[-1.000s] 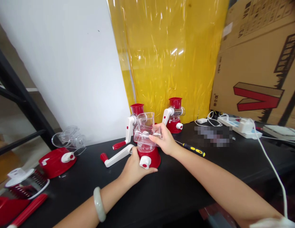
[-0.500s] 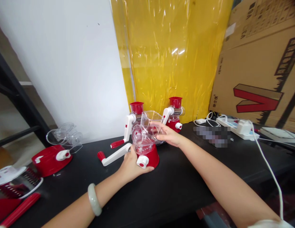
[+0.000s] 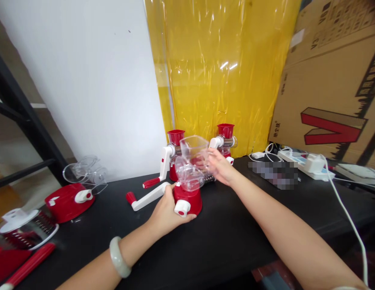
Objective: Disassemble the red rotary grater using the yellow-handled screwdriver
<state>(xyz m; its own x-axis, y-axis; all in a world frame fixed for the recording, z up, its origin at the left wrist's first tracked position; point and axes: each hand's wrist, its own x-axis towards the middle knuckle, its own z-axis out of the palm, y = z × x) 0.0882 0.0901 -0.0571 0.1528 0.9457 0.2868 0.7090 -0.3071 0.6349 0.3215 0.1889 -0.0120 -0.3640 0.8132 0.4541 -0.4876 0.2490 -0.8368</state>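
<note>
My left hand is wrapped round the red base of a rotary grater, beside its white knob. Fingers of my right hand grip the right side of the clear plastic grater housing, which is smeared by motion. This housing is right over the base; whether they touch I cannot tell. A white crank with a red handle lies just left of my left hand. Behind the housing, a perforated metal drum shows in part.
Two assembled graters with red hoppers, one left and one right, stand at the back. Another red base, a clear housing and a drum grater are at left. A power strip and cables are at right.
The clear housing has turned and shifted slightly up and right over the base, with my right hand moving along. My left hand keeps its hold on the base.
</note>
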